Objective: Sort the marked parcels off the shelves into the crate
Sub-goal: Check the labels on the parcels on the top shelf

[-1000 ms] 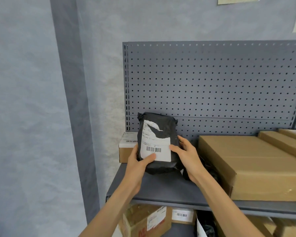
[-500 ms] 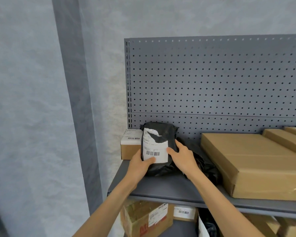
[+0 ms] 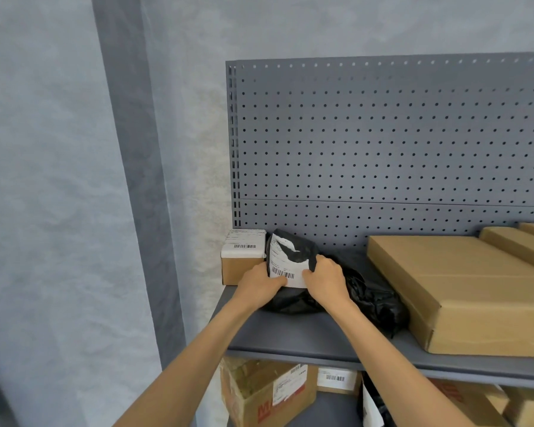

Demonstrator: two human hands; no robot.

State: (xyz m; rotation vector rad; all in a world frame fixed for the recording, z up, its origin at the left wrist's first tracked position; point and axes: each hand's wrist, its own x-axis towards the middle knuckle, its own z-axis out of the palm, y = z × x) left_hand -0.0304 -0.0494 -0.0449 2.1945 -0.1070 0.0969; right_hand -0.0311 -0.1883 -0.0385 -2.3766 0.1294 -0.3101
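A black plastic parcel [image 3: 293, 251] with a white barcode label leans tilted at the back left of the grey top shelf [image 3: 305, 337]. My left hand [image 3: 256, 286] grips its lower left edge, thumb on the label. My right hand [image 3: 326, 280] holds its right side, fingers curled over the edge. The parcel's bottom rests on the shelf behind my hands. A second crumpled black bag [image 3: 373, 300] lies just right of it. No crate is in view.
A small cardboard box [image 3: 242, 260] with a white label stands left of the parcel. Large flat cardboard boxes [image 3: 463, 288] fill the shelf's right side. A perforated grey back panel [image 3: 383, 143] rises behind. More labelled boxes [image 3: 269, 392] sit on the lower shelf.
Both hands have lowered the black parcel from upright in the air down and back onto the shelf, where it now leans beside the small box.
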